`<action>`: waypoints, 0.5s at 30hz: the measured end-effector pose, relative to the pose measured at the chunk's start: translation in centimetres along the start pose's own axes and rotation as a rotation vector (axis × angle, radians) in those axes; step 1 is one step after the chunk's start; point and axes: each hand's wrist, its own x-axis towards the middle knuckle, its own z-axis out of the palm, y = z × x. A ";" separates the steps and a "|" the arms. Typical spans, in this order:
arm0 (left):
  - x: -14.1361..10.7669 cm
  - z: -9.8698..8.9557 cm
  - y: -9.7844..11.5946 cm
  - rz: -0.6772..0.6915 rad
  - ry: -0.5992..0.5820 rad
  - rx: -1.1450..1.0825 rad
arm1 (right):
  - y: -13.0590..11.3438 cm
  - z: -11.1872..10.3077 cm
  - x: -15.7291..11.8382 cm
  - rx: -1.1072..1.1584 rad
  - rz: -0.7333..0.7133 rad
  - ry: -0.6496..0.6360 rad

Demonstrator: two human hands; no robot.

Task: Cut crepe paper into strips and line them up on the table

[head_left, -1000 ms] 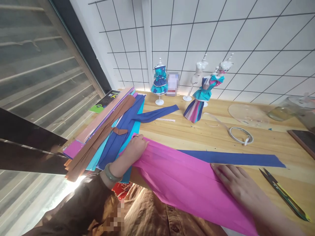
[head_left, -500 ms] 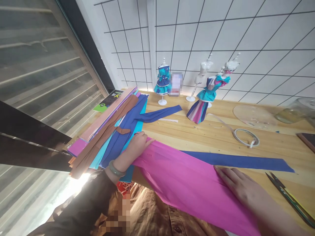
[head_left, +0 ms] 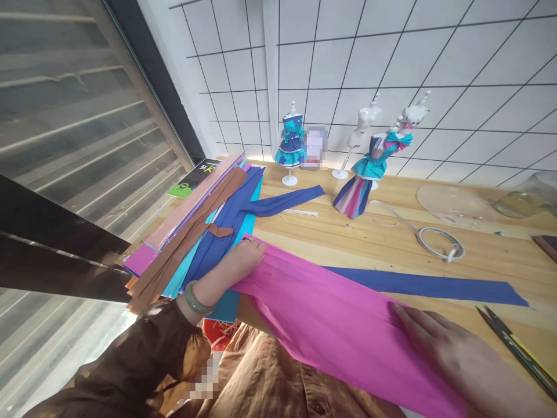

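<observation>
A long pink sheet of thin, crepe-like paper slants across the table's front edge toward my lap. At its far left end my left hand is closed, fingers curled on the sheet's corner. My right hand lies flat on the right part, fingers stretched out and together, holding nothing. Behind the sheet a dark blue strip runs along the table. Scissors with dark and yellow handles lie to the right of my right hand.
A pile of folded coloured sheets lies at the left. Small dress forms in paper dresses and a bare one stand near the tiled wall. A roll of white tape and a clear jar are at the right.
My right hand has slid slightly right along the pink sheet. My left hand's fingers have curled in more, and its wrist has shifted a little left.
</observation>
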 end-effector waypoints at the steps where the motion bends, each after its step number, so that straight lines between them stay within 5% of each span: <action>1: -0.1 0.0 0.0 0.012 -0.014 0.026 | -0.1 0.3 -0.1 -0.021 0.003 0.008; 8: 0.0 0.0 0.2 0.112 -0.063 0.110 | -1.1 1.5 -0.2 -0.283 0.009 0.026; 15: 0.0 -0.1 0.2 0.106 -0.047 0.143 | -1.5 0.3 1.1 -0.397 -0.067 0.106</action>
